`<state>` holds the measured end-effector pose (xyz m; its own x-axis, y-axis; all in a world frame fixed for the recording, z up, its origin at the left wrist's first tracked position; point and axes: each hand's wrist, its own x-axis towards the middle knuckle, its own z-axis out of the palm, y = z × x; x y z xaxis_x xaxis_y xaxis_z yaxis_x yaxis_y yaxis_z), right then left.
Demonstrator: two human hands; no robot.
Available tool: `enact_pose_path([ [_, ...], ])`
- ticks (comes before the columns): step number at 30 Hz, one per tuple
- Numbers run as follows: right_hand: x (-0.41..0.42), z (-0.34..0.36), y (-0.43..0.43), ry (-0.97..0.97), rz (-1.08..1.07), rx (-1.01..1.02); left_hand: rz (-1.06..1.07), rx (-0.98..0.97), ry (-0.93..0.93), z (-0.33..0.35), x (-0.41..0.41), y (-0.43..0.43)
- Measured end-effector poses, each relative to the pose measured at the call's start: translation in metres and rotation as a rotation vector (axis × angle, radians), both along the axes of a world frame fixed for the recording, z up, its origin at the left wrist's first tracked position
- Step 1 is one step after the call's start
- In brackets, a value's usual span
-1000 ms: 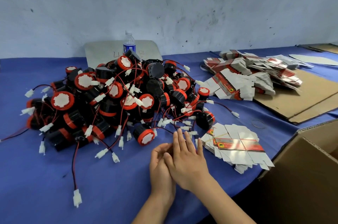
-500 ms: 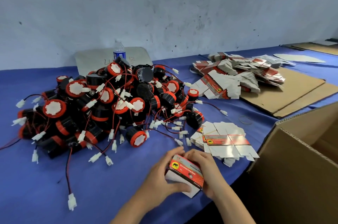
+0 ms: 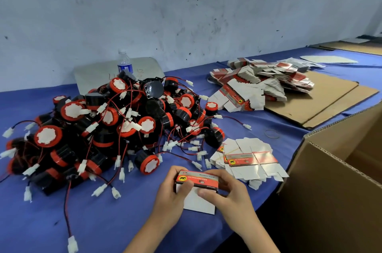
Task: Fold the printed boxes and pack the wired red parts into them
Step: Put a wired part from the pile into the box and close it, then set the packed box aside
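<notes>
A printed red and white box (image 3: 197,180) sits between both hands near the table's front edge, partly folded, with a white flap hanging below. My left hand (image 3: 171,197) grips its left end, thumb on the top. My right hand (image 3: 225,195) grips its right end with the fingers curled over it. A big pile of black and red wired parts (image 3: 115,126) with white connectors lies to the left. A small stack of flat boxes (image 3: 248,159) lies just right of the hands.
A larger heap of flat boxes (image 3: 258,85) lies at the back right on brown cardboard sheets (image 3: 322,104). An open cardboard carton (image 3: 334,170) stands at the right edge. A water bottle (image 3: 124,62) stands behind the pile. A rubber band (image 3: 271,134) lies on the blue cloth.
One second ago my hands were empty and pressed together. They then took up a box, and it now sits more level and squarer between them. The camera has moved closer.
</notes>
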<state>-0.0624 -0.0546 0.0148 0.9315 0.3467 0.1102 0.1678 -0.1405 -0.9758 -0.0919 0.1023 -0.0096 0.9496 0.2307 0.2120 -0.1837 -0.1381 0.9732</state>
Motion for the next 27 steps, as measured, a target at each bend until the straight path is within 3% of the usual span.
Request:
enact_pose_path([
  [2, 0.003, 0.012, -0.007, 0.03, -0.089, 0.137, -0.052, -0.087, 0.0, 0.01, 0.01, -0.005],
  [5, 0.015, 0.04, -0.033, 0.338, -0.241, 0.75, -0.065, -0.188, 0.009, 0.028, 0.031, -0.01],
  [7, 0.024, 0.063, -0.059, 0.442, -0.29, 1.223, -0.05, 0.055, 0.0, 0.031, 0.045, -0.015],
  [9, 0.03, 0.082, -0.083, 0.366, -0.182, 1.695, -0.092, 0.408, -0.053, 0.027, 0.056, -0.027],
  [11, 0.034, 0.091, -0.094, 0.283, -0.039, 1.944, -0.215, 0.696, -0.129, 0.023, 0.068, -0.049],
  [15, 0.035, 0.081, -0.084, 0.315, -0.02, 1.703, -0.378, 1.147, -0.08, 0.019, 0.095, -0.085],
  [17, 0.035, 0.065, -0.081, 0.388, -0.088, 1.575, -0.415, 1.227, -0.007, 0.024, 0.107, -0.092],
  [21, 0.036, 0.031, -0.088, 0.459, -0.208, 1.483, -0.45, 1.131, 0.096, 0.039, 0.115, -0.083],
  [27, 0.033, -0.002, -0.085, 0.595, -0.363, 1.519, -0.464, 0.949, 0.152, 0.048, 0.116, -0.062],
])
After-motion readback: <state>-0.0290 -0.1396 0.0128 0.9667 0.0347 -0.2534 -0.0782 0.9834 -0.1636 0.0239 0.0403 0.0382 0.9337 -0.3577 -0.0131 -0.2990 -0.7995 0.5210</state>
